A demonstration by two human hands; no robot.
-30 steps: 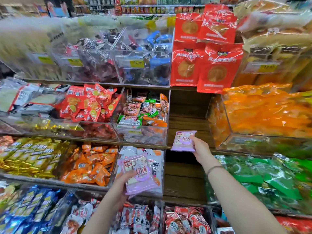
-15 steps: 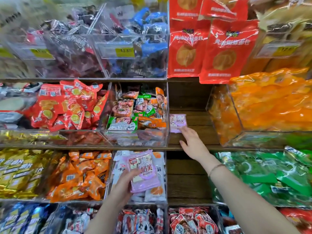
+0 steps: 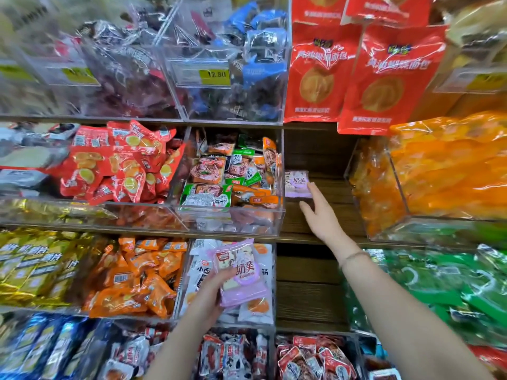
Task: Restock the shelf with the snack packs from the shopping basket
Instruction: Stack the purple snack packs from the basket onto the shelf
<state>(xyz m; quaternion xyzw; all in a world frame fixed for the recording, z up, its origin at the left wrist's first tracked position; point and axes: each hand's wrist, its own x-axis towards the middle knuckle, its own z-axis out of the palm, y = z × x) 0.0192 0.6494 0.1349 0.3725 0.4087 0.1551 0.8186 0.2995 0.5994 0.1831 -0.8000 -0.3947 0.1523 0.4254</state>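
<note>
Resting flat on the bare wooden shelf (image 3: 326,215) at about one o'clock from centre, a small lilac plastic snack pack (image 3: 297,184) sits beside the clear acrylic bin (image 3: 230,185). The right hand (image 3: 319,215) has its fingers spread, tips just touching that pack. At six o'clock, the left hand (image 3: 210,294) grips a second lilac snack pack (image 3: 241,275).

Left hand: the left hand (image 3: 211,293) grips a pale purple plastic snack pack (image 3: 241,274), tilted, in front of a clear bin of white packets (image 3: 263,311).
Right hand: the right hand (image 3: 322,218), fingers spread, fingertips touching a second pale purple snack pack (image 3: 297,183).
Second pack: lies on the bare wooden shelf (image 3: 329,193), just beside a clear acrylic bin of mixed packets (image 3: 230,182).
Right of gap: clear bin of orange packs (image 3: 439,171).
</note>
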